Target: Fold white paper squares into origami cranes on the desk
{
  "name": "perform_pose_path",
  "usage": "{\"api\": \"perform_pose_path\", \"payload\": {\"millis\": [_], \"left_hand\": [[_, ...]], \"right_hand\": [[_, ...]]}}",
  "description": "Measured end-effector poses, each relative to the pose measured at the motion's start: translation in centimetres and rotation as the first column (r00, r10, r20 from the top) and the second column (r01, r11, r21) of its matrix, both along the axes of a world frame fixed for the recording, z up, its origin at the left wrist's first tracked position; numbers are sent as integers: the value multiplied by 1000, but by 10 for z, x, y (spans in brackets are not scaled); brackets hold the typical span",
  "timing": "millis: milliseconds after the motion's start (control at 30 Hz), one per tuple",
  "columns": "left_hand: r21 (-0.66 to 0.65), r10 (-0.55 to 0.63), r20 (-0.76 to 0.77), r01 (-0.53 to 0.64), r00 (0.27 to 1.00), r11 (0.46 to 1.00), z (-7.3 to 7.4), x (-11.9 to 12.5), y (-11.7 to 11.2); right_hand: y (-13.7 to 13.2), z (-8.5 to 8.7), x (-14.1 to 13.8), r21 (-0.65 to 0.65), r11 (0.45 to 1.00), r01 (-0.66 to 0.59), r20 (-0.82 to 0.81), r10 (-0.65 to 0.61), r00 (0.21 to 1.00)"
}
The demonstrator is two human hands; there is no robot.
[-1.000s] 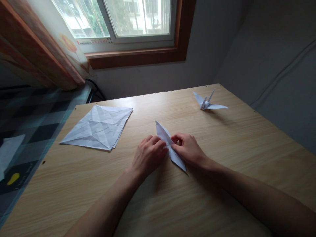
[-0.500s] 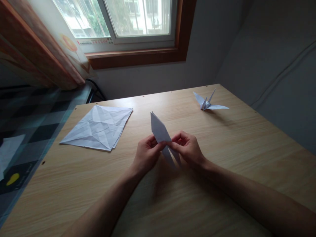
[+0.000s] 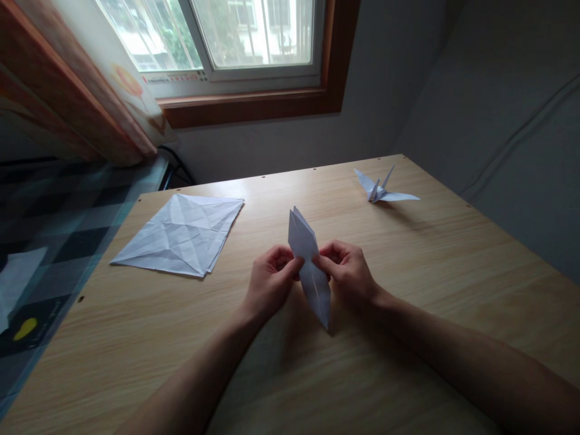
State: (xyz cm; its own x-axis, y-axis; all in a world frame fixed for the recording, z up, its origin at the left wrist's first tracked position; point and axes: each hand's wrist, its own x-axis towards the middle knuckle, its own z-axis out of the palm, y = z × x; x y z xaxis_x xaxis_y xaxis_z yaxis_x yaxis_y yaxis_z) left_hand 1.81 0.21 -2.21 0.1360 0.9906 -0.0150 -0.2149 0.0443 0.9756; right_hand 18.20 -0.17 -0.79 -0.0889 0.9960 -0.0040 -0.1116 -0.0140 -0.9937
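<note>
The left hand [image 3: 272, 278] is mostly closed, its thumb and curled fingers pinching the left edge of a narrow, pointed piece of folded white paper [image 3: 304, 238] near its middle. The right hand [image 3: 348, 272] is likewise drawn in, its thumb pressed to the opposite edge at about the same height, with its other fingers bent behind and beside the paper. The folded piece stands between the two hands above the near-central part of a pale, wood-grained tabletop [image 3: 435, 284], tilted so that its upper end leans left and its lower point aims toward the person. Its upper end shows two layered tips just beside each other (whether the lower point touches the wood, I cannot tell).

Beyond the left hand, and well apart from it, a creased, roughly square stack of white paper sheets [image 3: 181, 235] lies flat near the table's left edge. Toward the far right corner sits a finished white paper crane [image 3: 381, 193], wings spread and two slender points raised.

To the left of the table is a surface with a dark checked covering [image 3: 86, 199]. Behind it hangs an orange-and-cream fabric curtain [image 3: 77, 78], next to a brown-framed sliding window [image 3: 260, 33] through which daylight comes.
</note>
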Motion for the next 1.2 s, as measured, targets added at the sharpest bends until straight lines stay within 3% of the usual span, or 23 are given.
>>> {"api": "perform_pose_path", "payload": {"millis": [133,233,467,700,900,1000,1200], "left_hand": [[-2,35,-18,-35,999,999,-1,-2,2],[-7,57,-3,-57,998,998,3,-2,2],[24,51,-10,-51,999,998,8,3,-2],[49,98,-7,-97,995,994,6,5,-1],[37,23,-16,-23,1000,999,6,4,-1],[52,60,23,-61,998,997,6,4,-1],[85,29,-128,-18,991,996,6,4,-3]], "right_hand": [[1,-6,-1,-15,999,-45,-47,44,998],[0,-11,-3,13,1000,-3,-65,4,998],[-3,-13,-4,93,996,16,55,-22,998],[-5,-15,-4,118,992,38,52,-45,998],[-5,-17,-5,131,991,41,23,-44,999],[-6,-16,-5,133,991,29,1,-30,1000],[-5,-17,-5,144,989,41,35,-46,998]]}}
